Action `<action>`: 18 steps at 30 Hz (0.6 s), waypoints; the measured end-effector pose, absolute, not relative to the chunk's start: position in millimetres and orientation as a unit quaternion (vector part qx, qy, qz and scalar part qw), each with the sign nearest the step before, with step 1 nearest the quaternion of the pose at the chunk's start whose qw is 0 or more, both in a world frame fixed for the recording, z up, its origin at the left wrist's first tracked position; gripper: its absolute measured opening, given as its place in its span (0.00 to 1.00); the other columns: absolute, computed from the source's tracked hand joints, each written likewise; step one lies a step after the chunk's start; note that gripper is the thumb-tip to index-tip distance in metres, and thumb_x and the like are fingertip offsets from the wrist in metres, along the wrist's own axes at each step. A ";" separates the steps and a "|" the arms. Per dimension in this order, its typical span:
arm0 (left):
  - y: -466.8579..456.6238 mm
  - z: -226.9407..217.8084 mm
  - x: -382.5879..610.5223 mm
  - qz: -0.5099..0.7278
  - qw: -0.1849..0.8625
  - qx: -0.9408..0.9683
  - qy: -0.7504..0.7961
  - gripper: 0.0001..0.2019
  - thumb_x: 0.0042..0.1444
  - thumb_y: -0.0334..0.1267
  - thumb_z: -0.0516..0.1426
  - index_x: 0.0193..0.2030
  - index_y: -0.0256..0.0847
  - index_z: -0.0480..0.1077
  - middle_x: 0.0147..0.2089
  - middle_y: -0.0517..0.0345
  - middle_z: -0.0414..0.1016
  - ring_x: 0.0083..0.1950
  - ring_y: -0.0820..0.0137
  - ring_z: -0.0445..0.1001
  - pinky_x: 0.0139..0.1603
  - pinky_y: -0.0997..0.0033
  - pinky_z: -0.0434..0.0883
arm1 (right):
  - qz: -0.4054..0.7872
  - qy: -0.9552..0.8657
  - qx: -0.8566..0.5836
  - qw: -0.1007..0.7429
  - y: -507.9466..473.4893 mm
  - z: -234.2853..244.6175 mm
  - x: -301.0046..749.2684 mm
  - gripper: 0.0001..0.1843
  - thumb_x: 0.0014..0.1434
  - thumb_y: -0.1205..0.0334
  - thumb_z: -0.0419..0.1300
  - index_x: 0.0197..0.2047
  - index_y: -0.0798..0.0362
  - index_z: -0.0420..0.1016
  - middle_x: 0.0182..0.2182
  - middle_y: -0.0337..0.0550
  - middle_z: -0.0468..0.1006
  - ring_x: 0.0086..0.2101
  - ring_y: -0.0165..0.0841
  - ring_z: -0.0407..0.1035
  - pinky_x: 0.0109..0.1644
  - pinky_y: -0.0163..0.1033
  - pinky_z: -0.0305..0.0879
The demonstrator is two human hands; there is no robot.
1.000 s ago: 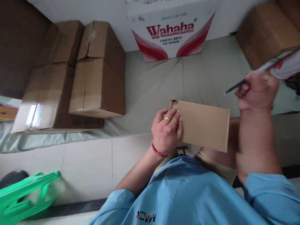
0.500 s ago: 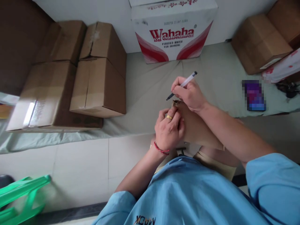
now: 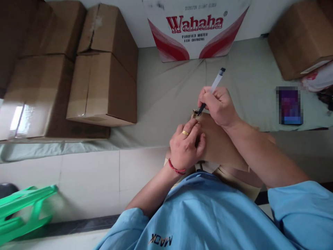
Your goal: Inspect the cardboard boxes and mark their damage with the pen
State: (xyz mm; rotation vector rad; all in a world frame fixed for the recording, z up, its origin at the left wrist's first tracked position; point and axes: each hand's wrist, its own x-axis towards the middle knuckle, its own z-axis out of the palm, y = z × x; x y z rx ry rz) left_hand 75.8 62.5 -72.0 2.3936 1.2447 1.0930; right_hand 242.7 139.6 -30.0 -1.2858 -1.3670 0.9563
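1. The cardboard piece [image 3: 221, 149] lies over the lap [image 3: 235, 182], by the surface's [image 3: 166, 90] edge.
2. The left hand [image 3: 186, 144] rests bent fingers near its far-left corner; whether they grip, I cannot tell.
3. The right hand [image 3: 218, 106] grasps a pen [image 3: 216, 83], tip at that corner.
4. Beyond stands a Wahaha carton [image 3: 195, 43].

White wall [image 3: 138, 26], pale tiled floor [image 3: 91, 180]

Matt cardboard sheet [image 3: 217, 146], smooth plastic pen [image 3: 216, 82], creased cloth cover [image 3: 161, 93], shiny metal ring [image 3: 185, 132], glossy tape [image 3: 22, 119]
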 end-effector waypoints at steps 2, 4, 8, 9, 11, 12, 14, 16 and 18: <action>62.1 -71.8 75.6 0.374 0.110 0.817 0.425 0.12 0.72 0.36 0.58 0.58 0.39 0.77 0.59 0.46 0.85 0.53 0.60 0.82 0.54 0.62 0.80 | 0.378 -0.585 -0.530 0.484 136.2 -27.3 242.5 0.27 0.70 0.48 0.60 0.21 0.49 0.66 0.19 0.37 0.64 0.26 0.30 0.60 0.32 0.38 0.57; 62.1 -71.5 75.6 0.368 0.112 0.817 0.429 0.12 0.72 0.37 0.58 0.58 0.39 0.78 0.59 0.45 0.85 0.53 0.60 0.82 0.55 0.61 0.80 | 0.365 -0.597 -0.534 0.474 134.2 -24.9 242.9 0.26 0.70 0.50 0.60 0.21 0.49 0.65 0.20 0.37 0.66 0.26 0.29 0.60 0.33 0.38 0.58; 62.3 -71.8 76.0 0.363 0.118 0.815 0.437 0.12 0.72 0.38 0.57 0.57 0.40 0.78 0.60 0.46 0.85 0.53 0.60 0.82 0.56 0.60 0.80 | 0.370 -0.599 -0.535 0.467 134.4 -23.5 243.6 0.24 0.69 0.53 0.59 0.22 0.49 0.66 0.19 0.36 0.64 0.25 0.29 0.60 0.32 0.37 0.58; 62.3 -72.0 76.2 0.363 0.121 0.814 0.438 0.12 0.72 0.38 0.57 0.57 0.41 0.78 0.60 0.46 0.85 0.54 0.60 0.82 0.56 0.60 0.80 | 0.374 -0.597 -0.533 0.468 134.8 -23.7 243.6 0.23 0.69 0.53 0.59 0.22 0.49 0.67 0.19 0.36 0.63 0.25 0.29 0.60 0.32 0.37 0.58; 62.4 -72.2 76.4 0.362 0.127 0.812 0.439 0.12 0.72 0.38 0.57 0.57 0.41 0.78 0.60 0.47 0.85 0.54 0.59 0.82 0.56 0.60 0.80 | 0.379 -0.594 -0.532 0.469 135.7 -24.5 243.4 0.22 0.69 0.53 0.60 0.22 0.49 0.67 0.19 0.35 0.62 0.26 0.29 0.61 0.33 0.37 0.58; 62.5 -72.2 76.4 0.362 0.129 0.812 0.439 0.12 0.72 0.37 0.58 0.57 0.41 0.78 0.60 0.47 0.85 0.54 0.59 0.82 0.56 0.60 0.80 | 0.379 -0.594 -0.532 0.469 136.1 -24.9 243.3 0.22 0.68 0.54 0.60 0.22 0.49 0.68 0.19 0.35 0.62 0.26 0.29 0.61 0.33 0.37 0.58; 62.8 -72.3 76.6 0.368 0.133 0.811 0.435 0.12 0.71 0.36 0.58 0.57 0.41 0.78 0.60 0.47 0.84 0.55 0.59 0.82 0.56 0.60 0.80 | 0.377 -0.598 -0.532 0.466 136.8 -25.8 243.0 0.21 0.68 0.55 0.60 0.23 0.49 0.68 0.19 0.35 0.63 0.26 0.29 0.62 0.33 0.37 0.58; 63.3 -72.4 76.7 0.379 0.137 0.808 0.430 0.11 0.71 0.35 0.59 0.56 0.40 0.78 0.60 0.46 0.84 0.56 0.58 0.81 0.56 0.60 0.79 | 0.372 -0.605 -0.533 0.459 137.4 -26.6 242.9 0.20 0.67 0.57 0.59 0.23 0.49 0.68 0.20 0.35 0.65 0.26 0.29 0.62 0.34 0.37 0.58; 63.8 -72.7 76.8 0.386 0.141 0.806 0.426 0.11 0.70 0.34 0.59 0.56 0.39 0.77 0.60 0.45 0.84 0.56 0.58 0.81 0.56 0.59 0.79 | 0.363 -0.613 -0.541 0.448 137.9 -27.3 242.9 0.19 0.67 0.59 0.58 0.23 0.49 0.67 0.21 0.35 0.67 0.27 0.30 0.62 0.34 0.38 0.59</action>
